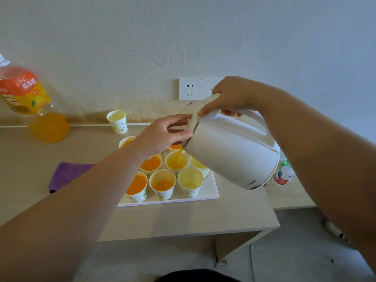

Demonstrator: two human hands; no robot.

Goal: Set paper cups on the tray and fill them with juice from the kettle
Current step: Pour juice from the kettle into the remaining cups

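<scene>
Bare forearms reach out over a pale wooden table (183, 218). The right hand (234, 97) grips the handle of the white kettle (234, 151), and the left hand (162, 135) pinches its lid edge. The kettle is tilted over the white tray (211, 193), with its spout down-left and its base up-right. Juice (179, 157) streams into the middle cup (176, 163). A purple cloth (67, 174), a juice bottle (24, 92) and a lone cup (117, 121) sit to the left, below a wall socket (190, 89).
</scene>
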